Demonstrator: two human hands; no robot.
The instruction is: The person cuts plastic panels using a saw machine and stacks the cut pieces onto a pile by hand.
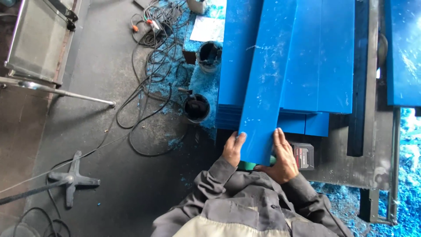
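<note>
At centre frame, a long blue plank [268,83] lies slanted on top of a stack of blue boards [322,57], near end overhanging the stack toward the person. Left hand [232,149] grips the plank's near left edge, fingers wrapped on the side, thumb on top. Right hand [283,158] clamps the near right edge, fingers laid flat up along the side. Both hands closed on the plank, one each side of the near end.

Under the near end, between the hands, a bit of a green thing [247,166] shows; cannot tell what it is. Just right of the right hand, a black and red battery pack [304,156] sits on the dark table [342,166], touching or nearly touching the hand; cannot tell which.

Stack: boards flush side by side, near ends stepped, lower layers showing as thin edges at left. A dark strip [360,87] runs along the stack's right side. Another blue board [403,52] at far right, dusted with shavings.

Left of the stack, on the floor: two black round cans [197,107], one above the other, in blue shavings [175,57]. A white sheet [207,28] lies near the top can. Tangled black cables [151,66] spread further left. A metal rod [66,92] and a glass-topped frame [37,39] at far left. A black cross-shaped stand foot [72,179] at lower left. More shavings on the floor at lower right.

Sleeves grey, jacket grey with lighter panel.
</note>
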